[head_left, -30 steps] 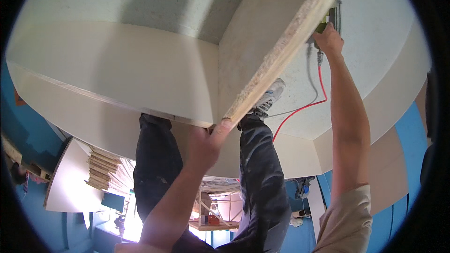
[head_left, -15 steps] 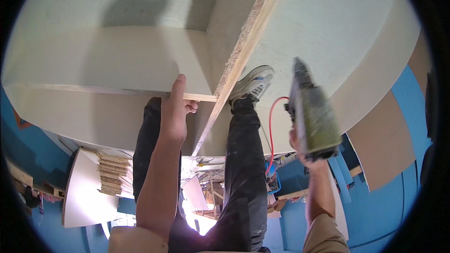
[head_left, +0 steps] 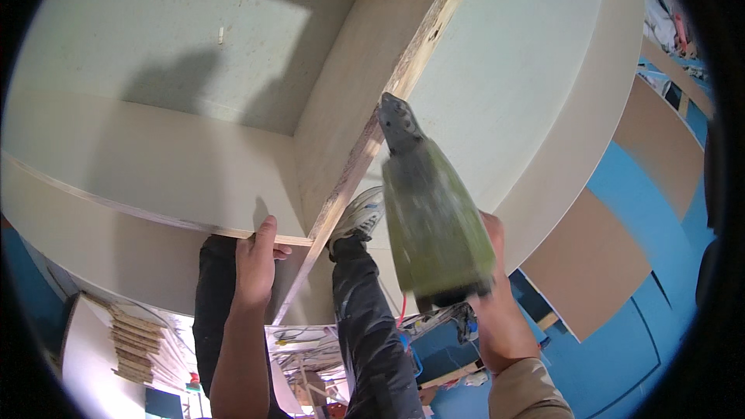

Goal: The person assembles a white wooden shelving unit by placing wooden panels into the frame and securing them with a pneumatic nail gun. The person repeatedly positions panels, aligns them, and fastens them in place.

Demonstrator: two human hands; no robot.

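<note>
A worn green pneumatic nail gun [head_left: 434, 217] is in my right hand [head_left: 492, 256], which is closed around its handle, partly hidden behind the tool's body. Its dark nose appears to touch the raw edge of a long divider board [head_left: 351, 167]. My left hand [head_left: 254, 264] pinches the edge of a pale shelf board [head_left: 147, 216] close to where it meets the divider, thumb on top and fingers underneath. Both boards belong to a large pale cabinet frame with a grey-green back panel [head_left: 240, 46].
My shoe [head_left: 361, 213] stands inside the frame beside the divider. A red hose [head_left: 403, 310] shows below the nail gun. Stacked boards [head_left: 140, 345] lie at the lower left. Brown panels [head_left: 594, 264] rest on the blue floor [head_left: 621, 357] at right.
My right hand has swung the nail gun leftward, from over the right-hand compartment to the divider's edge. My left hand keeps its hold on the shelf board. The view has shifted.
</note>
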